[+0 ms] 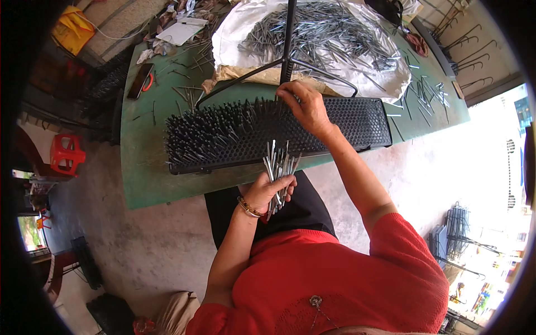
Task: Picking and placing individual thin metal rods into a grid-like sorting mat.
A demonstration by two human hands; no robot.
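Note:
My left hand (264,192) is closed round a bundle of thin metal rods (282,166), held upright in front of my lap. A long black perforated rack (340,129) lies across the near part of the table. Dark pins (209,131) stand packed in the holes of its left half; the right half shows bare holes. My right hand (304,106) reaches to the rack's far side, beside the edge of the filled part. Its thumb and fingers are pinched together; what they hold is too small to make out.
A black stand (286,61) with spread legs rises behind the rack. Beyond it, a white sack (229,33) bears a heap of metal rods (329,30). Loose rods (427,95) lie on the green table (151,181) at right. A phone (139,81) lies at left, a red stool (67,153) stands beyond.

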